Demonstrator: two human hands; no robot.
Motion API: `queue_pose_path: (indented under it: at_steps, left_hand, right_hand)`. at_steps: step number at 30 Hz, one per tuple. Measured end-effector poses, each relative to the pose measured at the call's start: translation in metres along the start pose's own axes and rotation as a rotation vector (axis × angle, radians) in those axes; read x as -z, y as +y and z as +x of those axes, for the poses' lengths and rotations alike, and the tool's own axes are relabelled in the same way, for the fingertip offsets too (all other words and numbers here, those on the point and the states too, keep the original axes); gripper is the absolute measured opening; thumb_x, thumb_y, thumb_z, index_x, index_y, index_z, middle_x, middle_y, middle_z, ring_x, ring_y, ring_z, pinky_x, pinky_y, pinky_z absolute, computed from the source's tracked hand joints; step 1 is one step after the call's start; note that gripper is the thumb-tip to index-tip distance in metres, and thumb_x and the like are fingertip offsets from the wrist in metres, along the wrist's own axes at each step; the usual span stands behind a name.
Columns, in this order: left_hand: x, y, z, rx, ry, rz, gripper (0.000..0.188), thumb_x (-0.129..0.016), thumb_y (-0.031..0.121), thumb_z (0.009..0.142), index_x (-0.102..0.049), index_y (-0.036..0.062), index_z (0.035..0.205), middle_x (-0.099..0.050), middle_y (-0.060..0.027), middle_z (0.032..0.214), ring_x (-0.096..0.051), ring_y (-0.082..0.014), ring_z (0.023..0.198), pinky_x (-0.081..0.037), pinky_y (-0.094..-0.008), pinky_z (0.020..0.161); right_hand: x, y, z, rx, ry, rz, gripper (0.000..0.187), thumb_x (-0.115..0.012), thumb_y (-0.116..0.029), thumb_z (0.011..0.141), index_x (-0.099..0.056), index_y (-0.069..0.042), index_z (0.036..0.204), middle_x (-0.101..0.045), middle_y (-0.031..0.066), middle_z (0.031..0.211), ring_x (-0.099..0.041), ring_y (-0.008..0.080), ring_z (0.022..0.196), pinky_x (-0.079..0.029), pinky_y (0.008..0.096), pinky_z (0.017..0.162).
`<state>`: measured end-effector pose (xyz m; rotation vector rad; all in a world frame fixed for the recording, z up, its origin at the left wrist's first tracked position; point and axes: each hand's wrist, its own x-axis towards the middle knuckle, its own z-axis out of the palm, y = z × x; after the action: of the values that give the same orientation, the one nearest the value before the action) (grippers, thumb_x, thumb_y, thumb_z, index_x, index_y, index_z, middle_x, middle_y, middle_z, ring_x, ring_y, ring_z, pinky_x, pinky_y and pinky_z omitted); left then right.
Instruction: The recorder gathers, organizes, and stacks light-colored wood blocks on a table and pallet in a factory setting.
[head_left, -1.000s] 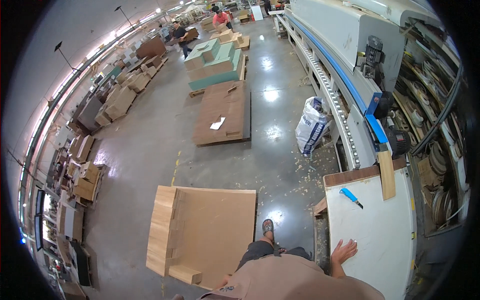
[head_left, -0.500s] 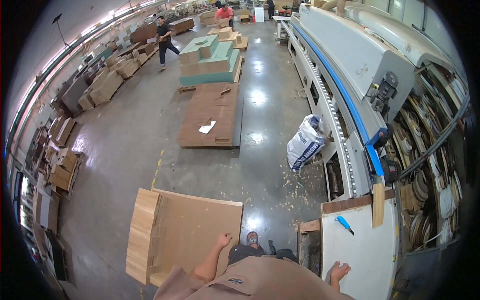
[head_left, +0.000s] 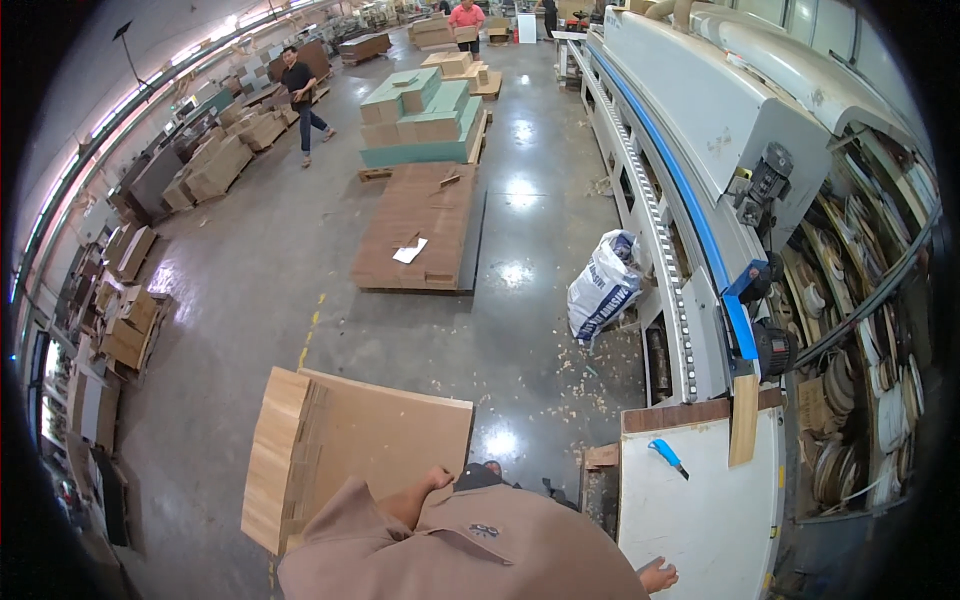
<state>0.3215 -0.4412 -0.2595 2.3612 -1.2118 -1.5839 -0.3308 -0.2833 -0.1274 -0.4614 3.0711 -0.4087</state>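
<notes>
My left hand [head_left: 436, 479] hangs by my left side, fingers loosely bent, with nothing seen in it. Below it in view lies a wide brown board [head_left: 405, 415], part of a stack with light wood-grain panels [head_left: 275, 450] along its left side. My right hand [head_left: 657, 576] is at the near left edge of a white-topped table [head_left: 700, 520], empty, its fingers a little apart; whether it touches the top I cannot tell. Farther up that table rests a blue-handled utility knife [head_left: 665, 456]. A narrow wood strip [head_left: 743, 420] lies across the table's far edge.
A long white machine [head_left: 700, 110] with a blue rail runs along the right. Beside it stands a white sack [head_left: 604, 285] among scattered chips. Ahead are a stack of brown panels [head_left: 415, 220] and green-edged boards [head_left: 425, 130]. One person [head_left: 300, 90] walks at far left; another [head_left: 466, 25] carries a box.
My right hand has come back toward my body along the table edge. The view has shifted slightly. The person at far left has stepped nearer, and the far person now stands upright holding a box.
</notes>
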Motion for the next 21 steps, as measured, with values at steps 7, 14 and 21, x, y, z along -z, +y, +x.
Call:
queue_pose_path:
  at_steps: [7, 14, 21]
  left_hand:
    - [0.002, 0.082, -0.027, -0.170, 0.080, -0.075, 0.045, -0.069, 0.027, 0.082, -0.071, -0.0037, 0.116, -0.075, -0.0231, 0.103, -0.072, -0.0302, 0.099, -0.056, -0.0407, 0.088]
    - [-0.020, 0.062, -0.079, -0.116, 0.174, -0.058, 0.047, -0.072, 0.030, 0.083, -0.071, -0.0029, 0.118, -0.074, -0.0233, 0.109, -0.072, -0.0328, 0.100, -0.057, -0.0402, 0.091]
    - [-0.058, -0.021, -0.047, -0.101, -0.052, 0.381, 0.057, -0.075, 0.046, 0.081, -0.073, 0.0032, 0.119, -0.073, -0.0204, 0.114, -0.070, -0.0339, 0.104, -0.055, -0.0435, 0.090]
  right_hand:
    - [-0.082, 0.075, 0.040, 0.095, 0.351, -0.314, 0.050, -0.063, -0.053, 0.092, -0.063, -0.011, 0.120, -0.057, 0.0118, 0.126, -0.054, 0.0360, 0.115, -0.041, 0.0597, 0.099]
    - [-0.034, 0.019, 0.012, 0.345, 0.404, -1.200, 0.041, -0.058, -0.049, 0.097, -0.064, -0.017, 0.122, -0.060, 0.0072, 0.133, -0.052, 0.0312, 0.126, -0.028, 0.0674, 0.107]
    - [0.033, 0.035, -0.034, 0.512, 0.213, -2.184, 0.034, -0.052, -0.044, 0.102, -0.064, -0.022, 0.126, -0.060, 0.0028, 0.144, -0.048, 0.0258, 0.140, -0.014, 0.0748, 0.118]
